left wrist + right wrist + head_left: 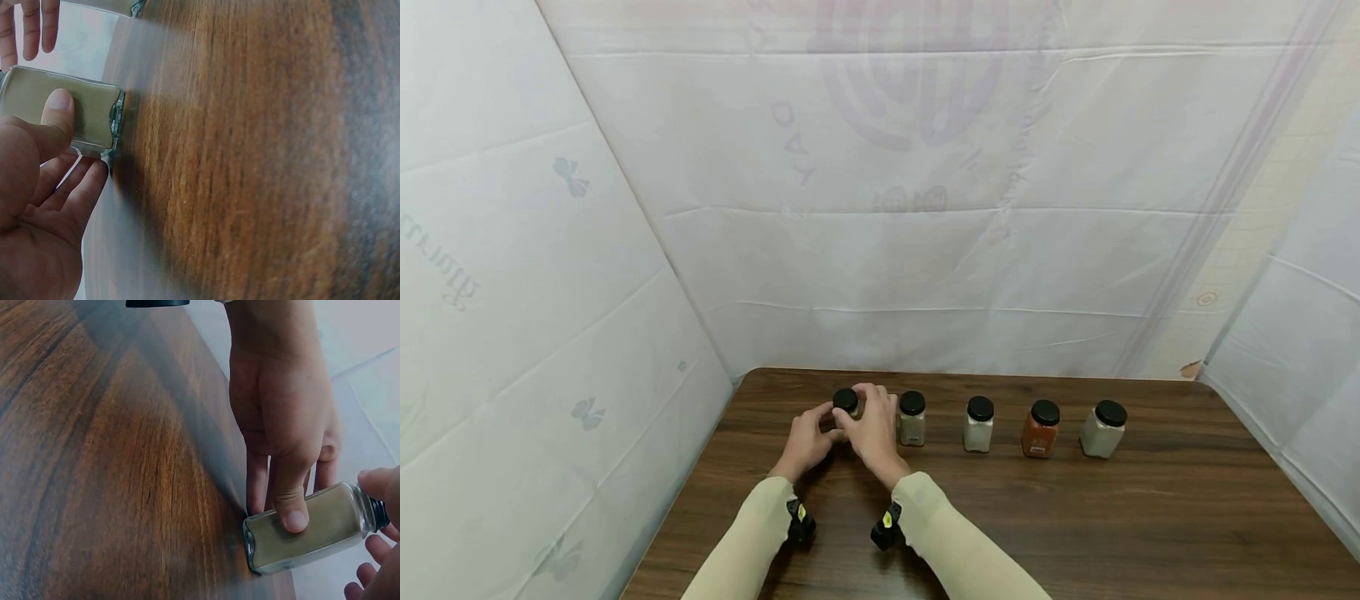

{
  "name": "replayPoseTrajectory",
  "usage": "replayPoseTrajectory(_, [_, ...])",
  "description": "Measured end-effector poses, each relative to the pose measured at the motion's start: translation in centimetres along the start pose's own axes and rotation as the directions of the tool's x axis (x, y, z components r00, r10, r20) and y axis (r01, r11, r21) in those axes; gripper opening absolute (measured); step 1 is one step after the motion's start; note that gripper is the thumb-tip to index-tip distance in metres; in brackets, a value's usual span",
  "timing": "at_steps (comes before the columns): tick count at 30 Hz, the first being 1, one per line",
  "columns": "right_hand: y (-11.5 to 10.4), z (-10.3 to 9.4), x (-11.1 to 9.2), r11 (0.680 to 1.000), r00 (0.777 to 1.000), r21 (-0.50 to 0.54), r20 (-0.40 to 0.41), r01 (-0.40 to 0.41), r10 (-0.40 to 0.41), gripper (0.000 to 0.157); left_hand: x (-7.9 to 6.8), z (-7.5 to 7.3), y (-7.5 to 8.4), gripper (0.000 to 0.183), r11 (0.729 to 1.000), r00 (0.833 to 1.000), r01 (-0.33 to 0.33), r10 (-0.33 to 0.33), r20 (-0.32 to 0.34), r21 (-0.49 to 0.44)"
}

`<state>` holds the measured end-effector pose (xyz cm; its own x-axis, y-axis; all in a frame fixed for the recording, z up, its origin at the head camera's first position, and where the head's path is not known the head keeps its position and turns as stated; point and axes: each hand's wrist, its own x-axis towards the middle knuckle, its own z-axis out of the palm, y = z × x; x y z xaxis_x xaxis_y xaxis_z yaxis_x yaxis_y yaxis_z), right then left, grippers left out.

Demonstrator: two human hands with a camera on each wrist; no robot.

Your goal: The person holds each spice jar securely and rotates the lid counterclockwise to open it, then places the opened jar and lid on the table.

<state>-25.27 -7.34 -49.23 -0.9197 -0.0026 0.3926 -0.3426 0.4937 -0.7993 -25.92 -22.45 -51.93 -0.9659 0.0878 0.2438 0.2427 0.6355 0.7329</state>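
Note:
A clear glass spice jar (90, 112) of olive-tan powder, with a black lid (846, 399), stands at the left end of a row of jars. My left hand (807, 439) grips its body low down, the thumb (59, 112) flat on one face and the other fingers behind it. My right hand (871, 427) is at the top of the same jar. Its thumb (373, 482) and forefinger pinch around the lid, while its other fingers (49, 28) hang extended beside the jar. The lid is partly hidden by the right hand in the right wrist view.
Rightward along the brown wooden table (1075, 525) stand more black-lidded jars: a greyish-tan one (913, 427), a pale one (977, 433), an orange-red one (1039, 437) and a pale green one (1101, 437). White sheeting (880, 267) hangs behind the table and at both sides.

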Motion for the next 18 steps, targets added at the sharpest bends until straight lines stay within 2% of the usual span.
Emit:
replayPoseTrajectory(7, [-0.16, -0.03, 0.05, 0.999, 0.999, -0.04, 0.03, 0.021, -0.02, 0.042, 0.03, 0.02, 0.0, 0.043, 1.0, 1.0, 0.008, -0.008, 0.002, 0.01])
replayPoseTrajectory(13, [-0.2, 0.12, 0.11, 0.998, 0.997, -0.061, 0.077, 0.01, -0.006, 0.045, 0.06, 0.03, 0.03, 0.043, 0.999, 1.0, 0.009, -0.009, 0.001, 0.032])
replayPoseTrajectory(18, [-0.2, 0.11, 0.15, 0.998, 0.997, -0.06, 0.082, 0.011, -0.006, 0.045, 0.12, 0.05, 0.05, 0.044, 0.999, 1.0, 0.013, -0.013, 0.004, 0.031])
